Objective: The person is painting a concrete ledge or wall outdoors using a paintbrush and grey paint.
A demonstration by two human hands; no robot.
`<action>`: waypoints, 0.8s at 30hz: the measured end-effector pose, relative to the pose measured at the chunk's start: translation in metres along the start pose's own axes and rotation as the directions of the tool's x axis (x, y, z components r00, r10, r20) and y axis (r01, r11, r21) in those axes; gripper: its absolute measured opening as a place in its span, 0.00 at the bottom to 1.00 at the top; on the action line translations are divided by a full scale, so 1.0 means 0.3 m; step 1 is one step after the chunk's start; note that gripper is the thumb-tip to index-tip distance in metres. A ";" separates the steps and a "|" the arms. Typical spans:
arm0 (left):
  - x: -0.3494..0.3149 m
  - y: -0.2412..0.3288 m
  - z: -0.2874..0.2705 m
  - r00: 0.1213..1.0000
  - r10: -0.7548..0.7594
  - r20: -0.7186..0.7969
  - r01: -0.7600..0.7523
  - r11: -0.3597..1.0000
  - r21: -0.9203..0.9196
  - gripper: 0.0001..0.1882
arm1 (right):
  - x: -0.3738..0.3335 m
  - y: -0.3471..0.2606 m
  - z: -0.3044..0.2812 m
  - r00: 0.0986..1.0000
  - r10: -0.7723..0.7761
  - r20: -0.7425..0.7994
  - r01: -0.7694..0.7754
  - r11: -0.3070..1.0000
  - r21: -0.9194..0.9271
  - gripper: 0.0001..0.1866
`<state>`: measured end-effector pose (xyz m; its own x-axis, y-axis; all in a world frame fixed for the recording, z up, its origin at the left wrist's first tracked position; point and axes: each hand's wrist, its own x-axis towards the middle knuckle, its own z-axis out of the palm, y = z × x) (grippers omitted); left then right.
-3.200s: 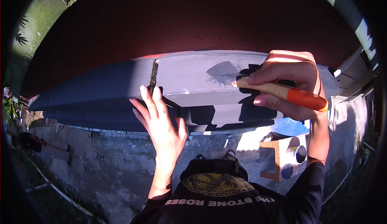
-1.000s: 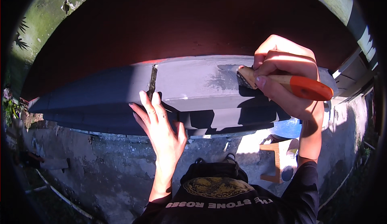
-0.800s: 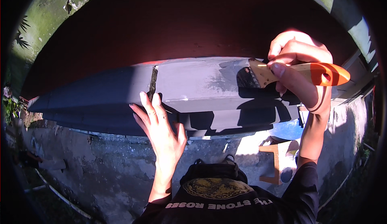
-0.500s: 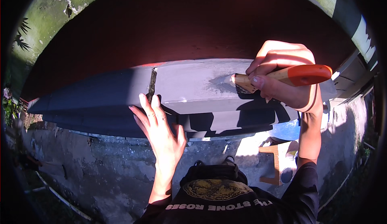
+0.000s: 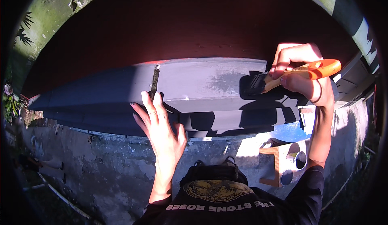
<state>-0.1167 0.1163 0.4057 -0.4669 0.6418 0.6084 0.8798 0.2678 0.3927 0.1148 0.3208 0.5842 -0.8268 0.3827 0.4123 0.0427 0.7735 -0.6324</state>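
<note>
My right hand grips a paintbrush with a wooden handle that ends in orange. Its dark bristles point left, at the right part of a long grey ledge; shadow hides whether they touch it. To the left of the bristles, a patch of darker, streaky paint marks the ledge. My left hand lies open against the ledge's front edge, fingers stretched out and slightly apart. Just beyond its fingertips a narrow dark gap runs across the ledge.
A dark red surface rises behind the ledge. Below at the right stands a brown stool bearing dark-topped round containers. A blue round object sits by it. Worn concrete floor lies below, with a green wall at the far left.
My right hand has moved right with the paintbrush, taking the bristles away from the streaky patch. My left hand has stayed practically in place.
</note>
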 end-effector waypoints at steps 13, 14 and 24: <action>0.000 0.001 0.000 1.000 0.007 -0.004 -0.007 1.000 -0.012 0.57 | 0.041 0.054 0.106 0.870 -0.491 0.042 0.491 0.856 -0.162 0.10; 0.001 0.002 -0.004 1.000 0.011 -0.009 -0.011 1.000 -0.009 0.57 | 0.022 0.053 0.072 0.874 -0.479 0.081 0.486 0.856 -0.177 0.11; 0.007 0.021 0.020 0.999 0.002 -0.033 -0.003 1.000 -0.016 0.58 | 0.011 0.011 0.073 0.882 -0.448 -0.147 0.423 0.890 -0.172 0.10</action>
<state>-0.1117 0.1236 0.4053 -0.4678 0.6186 0.6313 0.8794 0.2543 0.4024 0.0999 0.3134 0.5691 -0.6655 0.0654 0.7436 -0.2157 0.9368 -0.2754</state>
